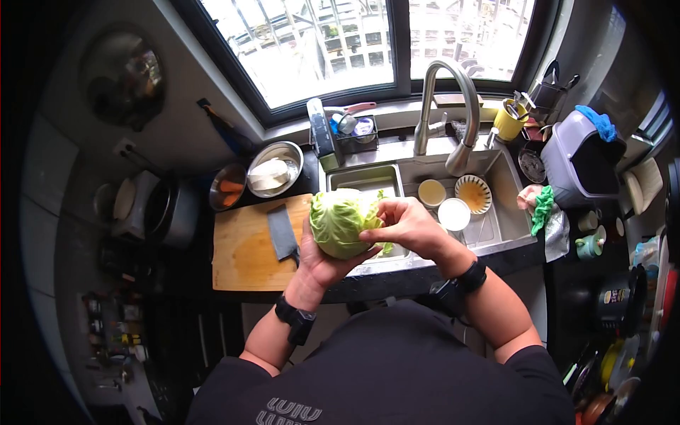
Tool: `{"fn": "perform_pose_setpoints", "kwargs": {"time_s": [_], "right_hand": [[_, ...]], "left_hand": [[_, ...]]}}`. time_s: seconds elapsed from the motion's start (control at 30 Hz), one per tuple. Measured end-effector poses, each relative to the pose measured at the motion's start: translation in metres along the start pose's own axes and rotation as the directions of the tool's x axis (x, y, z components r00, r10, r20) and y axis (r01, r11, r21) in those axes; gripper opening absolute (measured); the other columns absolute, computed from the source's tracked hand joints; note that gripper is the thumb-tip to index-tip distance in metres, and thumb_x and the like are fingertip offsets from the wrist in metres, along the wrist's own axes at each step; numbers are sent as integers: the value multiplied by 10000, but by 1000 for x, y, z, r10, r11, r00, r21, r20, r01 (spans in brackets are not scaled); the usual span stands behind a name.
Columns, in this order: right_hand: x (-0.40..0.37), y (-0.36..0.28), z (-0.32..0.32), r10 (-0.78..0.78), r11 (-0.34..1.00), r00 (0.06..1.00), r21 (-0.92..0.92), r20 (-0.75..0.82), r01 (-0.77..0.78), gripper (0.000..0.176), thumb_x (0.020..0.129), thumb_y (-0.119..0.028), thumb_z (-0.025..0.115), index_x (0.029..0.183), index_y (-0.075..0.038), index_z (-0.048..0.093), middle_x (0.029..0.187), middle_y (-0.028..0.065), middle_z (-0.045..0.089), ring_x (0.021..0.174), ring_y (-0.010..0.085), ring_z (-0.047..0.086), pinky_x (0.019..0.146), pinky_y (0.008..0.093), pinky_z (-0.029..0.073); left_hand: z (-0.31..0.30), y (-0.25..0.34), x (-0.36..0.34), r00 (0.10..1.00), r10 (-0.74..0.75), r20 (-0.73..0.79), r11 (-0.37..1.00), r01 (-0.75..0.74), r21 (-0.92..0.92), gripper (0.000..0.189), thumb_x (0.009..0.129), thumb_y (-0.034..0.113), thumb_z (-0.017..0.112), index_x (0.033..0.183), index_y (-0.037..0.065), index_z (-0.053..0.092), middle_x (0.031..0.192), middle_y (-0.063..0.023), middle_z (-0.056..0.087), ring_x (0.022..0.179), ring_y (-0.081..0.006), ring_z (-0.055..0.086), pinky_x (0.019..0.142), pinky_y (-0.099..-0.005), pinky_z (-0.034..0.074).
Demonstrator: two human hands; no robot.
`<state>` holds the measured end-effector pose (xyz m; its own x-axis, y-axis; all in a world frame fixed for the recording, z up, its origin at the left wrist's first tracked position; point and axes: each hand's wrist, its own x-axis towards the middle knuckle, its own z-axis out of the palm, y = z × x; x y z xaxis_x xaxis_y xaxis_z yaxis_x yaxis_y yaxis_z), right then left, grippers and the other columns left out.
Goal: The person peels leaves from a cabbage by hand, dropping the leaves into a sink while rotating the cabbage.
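Observation:
A pale green head of cabbage (pixel 341 221) is held up in front of me, above the near edge of the sink (pixel 506 188). My left hand (pixel 322 258) cups it from below and the left side. On its right side, the fingers of my right hand (pixel 411 228) pinch a loose outer leaf. To the left lies a wooden cutting board (pixel 244 248), with a dark-bladed cleaver (pixel 282 230) resting on it. The cleaver's handle is partly hidden by my left hand.
Bowls (pixel 473 194) stand in the right basin under the tall faucet (pixel 473 134). Behind the board are a steel bowl with white food (pixel 270 175) and a smaller bowl with carrots (pixel 229 187). A grey bin (pixel 567 152) and cloths (pixel 543 209) sit at the right.

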<state>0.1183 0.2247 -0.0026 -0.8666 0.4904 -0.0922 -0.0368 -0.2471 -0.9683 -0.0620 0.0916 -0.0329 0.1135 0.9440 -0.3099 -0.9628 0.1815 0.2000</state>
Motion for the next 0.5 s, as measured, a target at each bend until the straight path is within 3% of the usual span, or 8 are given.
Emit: {"fn": "perform_pose_setpoints", "kwargs": {"time_s": [0.03,0.07,0.13,0.2,0.3,0.4,0.5], "right_hand": [[1,-1,1,42,982,998,183,36,-48,248,835,-120,919,959,-58,713,841,-16,701,802,55,646,745,223,515],[2,0,-1,79,967,997,241,26,-83,231,845,-87,904,967,-57,710,886,11,724,860,82,680,816,229,535],[6,2,0,68,966,998,251,-18,-61,232,854,-91,898,979,-54,707,907,23,732,856,90,683,822,236,544],[12,13,-3,51,978,998,204,-42,-41,279,844,-118,914,1018,-41,710,907,27,731,836,74,668,781,235,540],[19,28,-10,-1,981,999,-193,-53,-9,416,800,-178,954,1102,10,738,876,1,719,742,50,623,689,243,521],[20,35,-18,14,977,1000,-212,27,-8,398,813,-163,941,1109,17,745,911,5,742,763,57,643,706,247,534],[15,35,-12,40,998,996,40,78,-43,354,832,-109,916,1123,3,748,987,26,768,874,76,694,794,257,560]], "left_hand": [[2,1,-1,1000,-5,-27,1000,4,-29,909,905,812,539,1566,191,474,1593,-170,485,1450,-397,478,1229,-674,300],[5,2,-2,1000,13,-23,999,-14,-44,850,933,769,538,1559,196,486,1586,-163,494,1443,-398,485,1223,-682,304],[8,8,1,999,8,-45,997,-11,-75,804,953,737,528,1549,199,501,1578,-157,503,1435,-401,494,1219,-686,309],[8,12,2,997,13,-74,999,-17,-52,777,969,721,497,1544,198,510,1571,-157,512,1427,-399,503,1213,-684,321],[4,15,6,984,6,-178,1000,-2,20,771,988,723,433,1547,199,510,1563,-156,523,1429,-397,505,1186,-691,350],[-2,15,5,983,-23,-183,999,27,22,763,998,719,417,1544,195,515,1561,-156,527,1427,-405,508,1169,-701,362],[-7,15,5,986,-45,-160,999,42,-25,764,1002,719,409,1542,189,520,1562,-163,526,1415,-425,517,1163,-709,368]]}}
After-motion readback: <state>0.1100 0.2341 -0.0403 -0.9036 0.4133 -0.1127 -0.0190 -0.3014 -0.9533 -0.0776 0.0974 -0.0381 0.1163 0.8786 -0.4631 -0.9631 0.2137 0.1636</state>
